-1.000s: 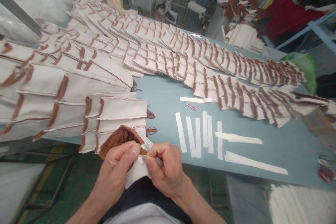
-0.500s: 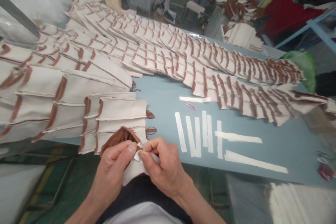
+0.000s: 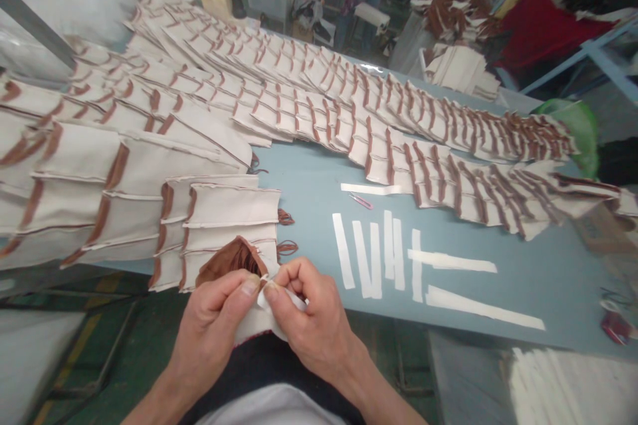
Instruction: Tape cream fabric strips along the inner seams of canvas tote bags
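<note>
Brown-and-cream fabric piece (image 3: 228,256): held up at the near edge of the blue tabletop (image 3: 309,179), brown side showing.
Left hand (image 3: 216,315): gripping the piece's rim between thumb and forefinger.
Right hand (image 3: 312,312): pinching a white strip (image 3: 263,305) at that rim.
Loose white strips (image 3: 375,259): laid on the tabletop, two crossing.
Pink snips (image 3: 361,201): lying near the tabletop's middle.
Brown-edged cream panels (image 3: 234,204): overlapped along the tabletop's far side and left end.
Green bag (image 3: 583,129): at the tabletop's far right corner.

Left hand (image 3: 213,313) and right hand (image 3: 313,313) pinch a brown-and-cream piece (image 3: 224,260)
</note>
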Demonstrator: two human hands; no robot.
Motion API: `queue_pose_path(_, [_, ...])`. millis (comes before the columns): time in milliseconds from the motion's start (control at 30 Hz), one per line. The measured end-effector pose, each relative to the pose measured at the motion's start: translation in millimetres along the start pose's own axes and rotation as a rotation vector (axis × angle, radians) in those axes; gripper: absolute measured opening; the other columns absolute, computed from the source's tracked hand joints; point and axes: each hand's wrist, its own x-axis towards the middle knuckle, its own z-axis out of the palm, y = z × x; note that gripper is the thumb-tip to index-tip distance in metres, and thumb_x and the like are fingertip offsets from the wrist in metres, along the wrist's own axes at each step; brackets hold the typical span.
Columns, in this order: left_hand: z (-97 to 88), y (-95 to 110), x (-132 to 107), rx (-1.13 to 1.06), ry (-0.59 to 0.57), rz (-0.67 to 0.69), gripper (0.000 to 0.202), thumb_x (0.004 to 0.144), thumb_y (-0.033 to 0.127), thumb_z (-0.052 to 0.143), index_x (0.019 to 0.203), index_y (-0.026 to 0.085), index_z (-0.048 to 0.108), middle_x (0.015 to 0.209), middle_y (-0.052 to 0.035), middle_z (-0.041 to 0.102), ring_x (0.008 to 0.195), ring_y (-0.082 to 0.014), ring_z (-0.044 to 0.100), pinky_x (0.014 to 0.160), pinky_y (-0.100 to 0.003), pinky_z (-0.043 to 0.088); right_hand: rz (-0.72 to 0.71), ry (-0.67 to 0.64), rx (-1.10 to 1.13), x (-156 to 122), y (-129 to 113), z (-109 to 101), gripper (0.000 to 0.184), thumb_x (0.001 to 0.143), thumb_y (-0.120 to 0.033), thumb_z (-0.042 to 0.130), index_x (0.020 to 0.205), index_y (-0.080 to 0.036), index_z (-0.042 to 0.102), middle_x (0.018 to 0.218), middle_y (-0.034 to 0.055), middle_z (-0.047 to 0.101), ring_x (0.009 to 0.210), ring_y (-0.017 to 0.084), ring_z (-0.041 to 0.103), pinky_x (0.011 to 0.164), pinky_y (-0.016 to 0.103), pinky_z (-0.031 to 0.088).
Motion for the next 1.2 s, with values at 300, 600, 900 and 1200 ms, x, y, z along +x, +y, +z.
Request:
queue_pose_path(300, [-12.6, -12, 5, 0.006, -0.156, 0.104, 0.036, 0.092, 0.049, 0.077, 0.071, 0.019, 0.075, 0.061, 0.0005, 0.062, 0.053, -0.0142, 0.052, 0.05, -0.022, 0.04, 0.098, -0.036, 0.074, -3, -1, 2, 0.022, 0.094, -0.04, 0.065, 0.082, -0.022, 0.056, 0.059, -0.0081, 0.05, 0.051, 0.009, 0.043, 0.051, 0.023, 0.031])
queue_pose_path(600, [-20.3, 7, 8, 0.174, -0.281, 0.158, 0.042, 0.096, 0.046, 0.071, 0.064, 0.02, 0.072, 0.056, 0.0, 0.061, 0.051, -0.0134, 0.053, 0.049, -0.019, 0.042, 0.15, -0.173, 0.312, -6, 4, -4, 0.041, 0.096, -0.059, 0.069, 0.086, -0.023, 0.052, 0.062, -0.009, 0.047, 0.053, 0.008, 0.037, 0.051, 0.022, 0.03])
queue_pose_path(900, [-23.5, -2, 2, 0.237, -0.243, 0.342, 0.026, 0.102, 0.029, 0.067, 0.078, 0.024, 0.076, 0.069, 0.0007, 0.075, 0.059, -0.0141, 0.067, 0.061, -0.018, 0.05, 0.239, -0.226, 0.289, -3, -8, -11, 0.054, 0.09, -0.071, 0.074, 0.086, -0.021, 0.056, 0.066, -0.0066, 0.052, 0.059, 0.009, 0.043, 0.056, 0.024, 0.033])
queue_pose_path(1200, [-29.7, 12, 2, 0.251, -0.339, 0.414, 0.026, 0.102, 0.029, 0.066, 0.079, 0.025, 0.077, 0.065, 0.0015, 0.072, 0.058, -0.0145, 0.067, 0.06, -0.018, 0.05, 0.375, -0.477, 0.467, 11, -5, -26, 0.063, 0.07, -0.068, 0.095, 0.085, -0.02, 0.057, 0.062, -0.0111, 0.049, 0.053, 0.006, 0.034, 0.048, 0.021, 0.022])
